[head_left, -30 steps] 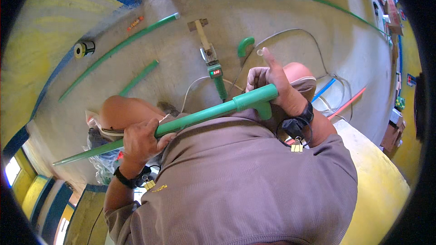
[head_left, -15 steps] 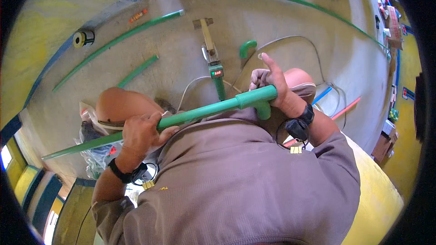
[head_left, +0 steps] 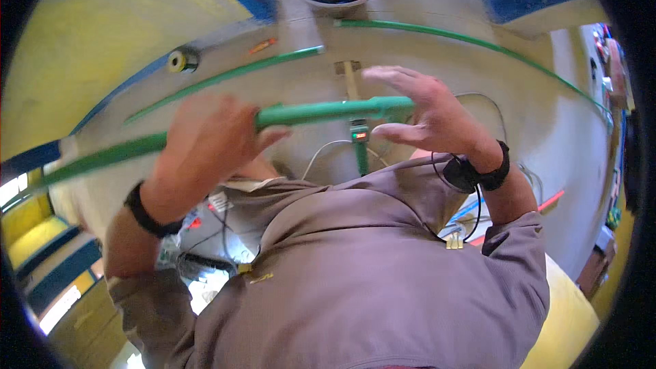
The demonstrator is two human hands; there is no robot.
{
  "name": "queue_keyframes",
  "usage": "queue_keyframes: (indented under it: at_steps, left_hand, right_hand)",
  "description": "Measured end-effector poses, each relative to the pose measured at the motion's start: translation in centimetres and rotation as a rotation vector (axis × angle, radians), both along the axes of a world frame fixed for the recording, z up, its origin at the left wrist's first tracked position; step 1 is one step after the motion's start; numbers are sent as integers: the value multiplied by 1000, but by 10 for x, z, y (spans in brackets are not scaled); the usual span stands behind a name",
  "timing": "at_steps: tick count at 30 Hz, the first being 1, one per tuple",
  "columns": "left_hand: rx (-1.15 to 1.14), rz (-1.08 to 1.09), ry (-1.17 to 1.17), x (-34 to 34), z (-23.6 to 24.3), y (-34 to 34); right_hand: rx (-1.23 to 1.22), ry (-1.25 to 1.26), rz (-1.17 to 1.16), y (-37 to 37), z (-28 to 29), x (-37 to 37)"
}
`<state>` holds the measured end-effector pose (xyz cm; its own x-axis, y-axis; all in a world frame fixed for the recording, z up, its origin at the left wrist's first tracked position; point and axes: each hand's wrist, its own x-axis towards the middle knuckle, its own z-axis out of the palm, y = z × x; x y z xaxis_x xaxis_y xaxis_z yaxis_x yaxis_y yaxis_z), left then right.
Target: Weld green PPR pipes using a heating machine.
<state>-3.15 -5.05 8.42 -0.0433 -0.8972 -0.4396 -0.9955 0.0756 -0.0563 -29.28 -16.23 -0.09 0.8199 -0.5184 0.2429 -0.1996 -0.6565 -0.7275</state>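
The left hand [head_left: 208,140] is wrapped round a green pipe [head_left: 321,112], and its thumb pokes out just under it. The right hand [head_left: 430,113] is at the other end, with its thumb and fingers spread wide; it is hard to tell if the palm touches the pipe. The pipe is up in the air, in front of the shirt [head_left: 383,280], tilted a bit so its right end looks higher. The left hand probably bears most of the weight, which would let the right hand be so loose. Under the pipe, a tool [head_left: 359,136] with a small lit screen sits on the floor [head_left: 294,83], likely put there to be easy to reach. A near pipe [head_left: 273,61] and a far pipe [head_left: 471,39] lie out toward the wall [head_left: 123,20] and the tub [head_left: 328,5], maybe to keep them out of the way. The held pipe's long left end sticks out toward the wall side, so a big swing that way could bump something. There seems to be more room straight ahead, above the floor, but the tool and its white cord [head_left: 321,154] are low down there.
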Motion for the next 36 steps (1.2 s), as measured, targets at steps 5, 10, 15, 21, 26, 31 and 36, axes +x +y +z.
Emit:
queue_keyframes:
  at_steps: [5, 10, 15, 21, 26, 31, 36]
  left_hand:
    - [-391, -452, -26, -19, 29, -48]
    - [-988, -891, 17, -23, 40, -83]
    - [-980, 37, 934, 22, -8, -29]
    - [-393, 143, 1351, -32, -177, -22]
    - [-25, 157, 1781, -48, -145, -32]
    - [204, -91, 1958, -47, -160, -49]
    - [244, 44, 1941, -23, -152, -37]
  right_hand:
    - [-2, -140, -7, 10, 3, 72]
    - [49, -607, -296, -20, -31, 93]
    - [841, -557, -321, -32, -22, 63]
    - [1055, -951, 325, -34, 10, 17]
    - [877, -1015, 101, -36, 34, -59]
    - [950, -989, 107, -18, 31, -44]
    - [1101, -1094, 6, -21, -4, -29]
